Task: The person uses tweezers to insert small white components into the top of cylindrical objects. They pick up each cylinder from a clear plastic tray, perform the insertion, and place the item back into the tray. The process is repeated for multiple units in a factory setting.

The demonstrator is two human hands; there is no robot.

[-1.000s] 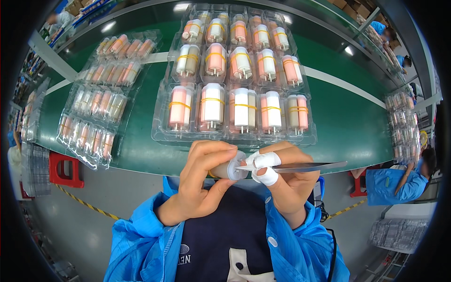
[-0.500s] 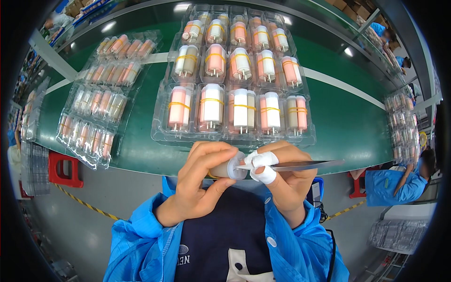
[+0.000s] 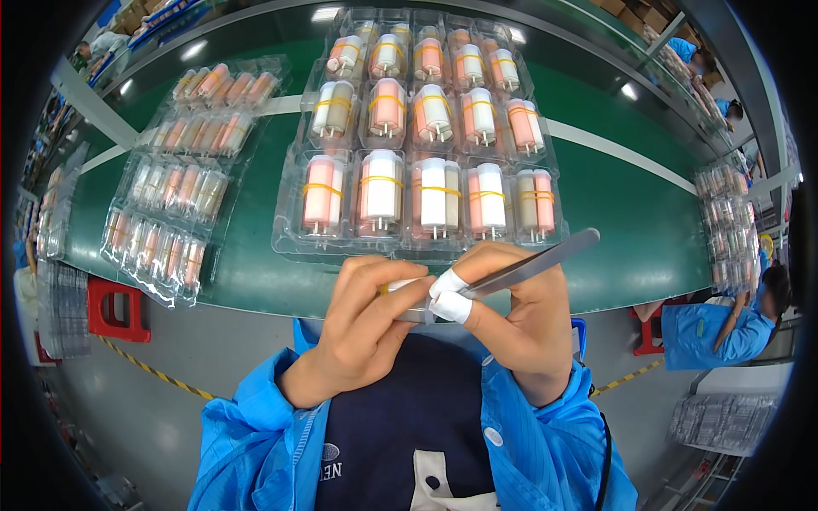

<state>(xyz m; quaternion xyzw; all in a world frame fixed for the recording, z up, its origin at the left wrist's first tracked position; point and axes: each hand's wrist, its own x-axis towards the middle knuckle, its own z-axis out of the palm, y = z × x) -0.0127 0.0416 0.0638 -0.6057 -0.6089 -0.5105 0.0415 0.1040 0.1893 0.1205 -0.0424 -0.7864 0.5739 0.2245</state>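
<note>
My left hand [image 3: 354,328] is closed around a banded bundle of cylinders [image 3: 409,283], mostly covered by my fingers. A bit of yellow band and a pale translucent end show. My right hand [image 3: 520,319] pinches a pair of metal tweezers [image 3: 545,260] whose back end points up and to the right. White coverings [image 3: 452,307] wrap its thumb and forefinger, which meet at the bundle's right end. The tweezer tips are hidden there. Just beyond my hands, a clear plastic tray [image 3: 294,247] holds several rows of pink, white and grey cylinder bundles with yellow bands and thin white pins.
More loaded clear trays [image 3: 162,230] lie on the left of the green table [image 3: 630,221]; others [image 3: 724,230] stand at the far right. A red stool [image 3: 119,308] is beside the table's near edge at left. A co-worker in blue [image 3: 716,332] sits at right.
The tweezers have swung from nearly level to slanting up, their back end higher. My right hand has shifted slightly left, and the bundle's end has turned away from view.
</note>
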